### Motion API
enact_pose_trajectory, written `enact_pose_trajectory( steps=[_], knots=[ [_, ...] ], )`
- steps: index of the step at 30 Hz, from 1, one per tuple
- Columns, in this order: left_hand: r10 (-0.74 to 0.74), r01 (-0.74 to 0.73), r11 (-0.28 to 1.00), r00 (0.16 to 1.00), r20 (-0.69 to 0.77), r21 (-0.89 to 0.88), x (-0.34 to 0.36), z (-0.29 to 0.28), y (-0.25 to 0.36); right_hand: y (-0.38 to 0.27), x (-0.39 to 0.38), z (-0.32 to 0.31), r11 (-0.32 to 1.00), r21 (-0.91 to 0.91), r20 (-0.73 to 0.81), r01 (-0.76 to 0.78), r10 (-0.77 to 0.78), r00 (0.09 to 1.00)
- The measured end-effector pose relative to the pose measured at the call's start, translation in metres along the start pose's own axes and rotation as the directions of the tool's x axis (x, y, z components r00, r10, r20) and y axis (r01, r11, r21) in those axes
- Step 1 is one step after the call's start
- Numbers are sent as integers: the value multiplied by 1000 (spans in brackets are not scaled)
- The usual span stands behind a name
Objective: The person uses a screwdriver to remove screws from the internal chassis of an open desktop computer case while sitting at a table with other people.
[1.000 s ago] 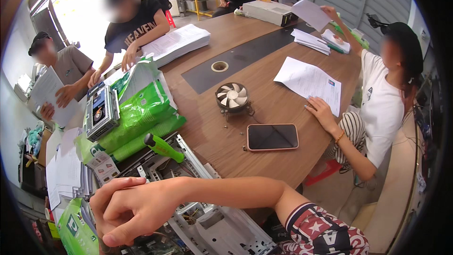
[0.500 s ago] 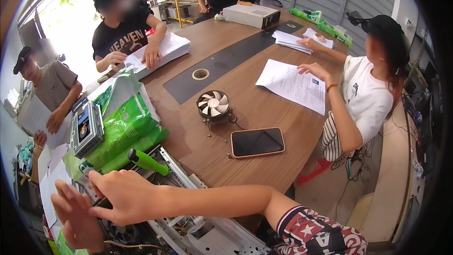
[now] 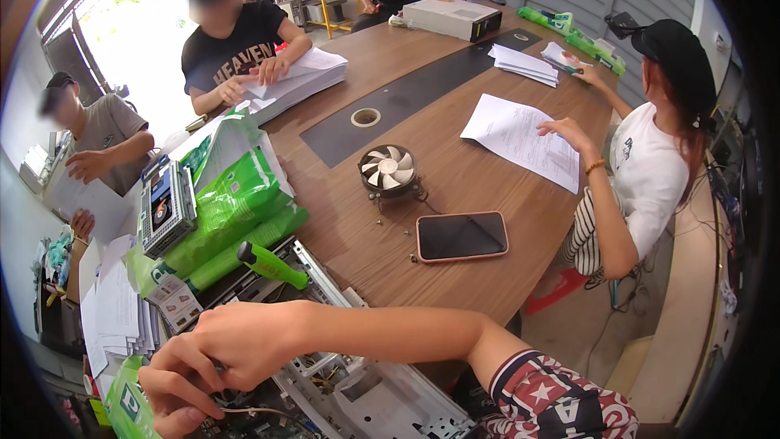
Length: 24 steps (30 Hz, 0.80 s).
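Curling over an opened computer case (image 3: 370, 398) by the table's (image 3: 479, 297) near edge, right hand (image 3: 244, 345) has fingers bent beside a thin cable (image 3: 276, 411), can't tell if gripped, with green screwdriver handle (image 3: 279, 267) at the case frame, CPU cooler (image 3: 388, 168) and smartphone (image 3: 461, 236) farther out.

Thin curved cable (image 3: 262, 410), open computer case (image 3: 370, 397)
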<state>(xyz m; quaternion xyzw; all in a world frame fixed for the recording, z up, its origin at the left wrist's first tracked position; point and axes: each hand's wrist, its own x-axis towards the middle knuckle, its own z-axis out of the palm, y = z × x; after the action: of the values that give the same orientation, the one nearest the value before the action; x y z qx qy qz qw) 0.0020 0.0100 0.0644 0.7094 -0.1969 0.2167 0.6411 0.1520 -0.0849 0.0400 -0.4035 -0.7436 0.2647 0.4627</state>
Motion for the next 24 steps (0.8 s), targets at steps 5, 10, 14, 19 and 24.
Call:
enact_pose_trajectory(
  steps=[5, 10, 14, 19, 24],
  knots=[
    [-4, 3, 999, 1000, -8, -38, 2, 5, 3, -4, -4, -10, 990, -132, -15, 59, -62, 998],
    [-25, 27, 1000, 993, 114, -12, 6, -6, 8, -8, 3, -14, 971, -236, 44, 44, -35, 998],
    [-34, 38, 997, 998, 47, -74, 8, -6, -2, -5, -3, -11, 992, -107, -2, 71, -72, 997],
    [-84, 84, 996, 996, 9, 19, 4, -10, -4, 10, 2, 11, 970, -37, -201, 239, -242, 949],
    [-43, 43, 999, 999, 9, 30, -2, -10, -1, 0, 0, -4, 983, 49, -56, 178, -175, 983]
  ],
)
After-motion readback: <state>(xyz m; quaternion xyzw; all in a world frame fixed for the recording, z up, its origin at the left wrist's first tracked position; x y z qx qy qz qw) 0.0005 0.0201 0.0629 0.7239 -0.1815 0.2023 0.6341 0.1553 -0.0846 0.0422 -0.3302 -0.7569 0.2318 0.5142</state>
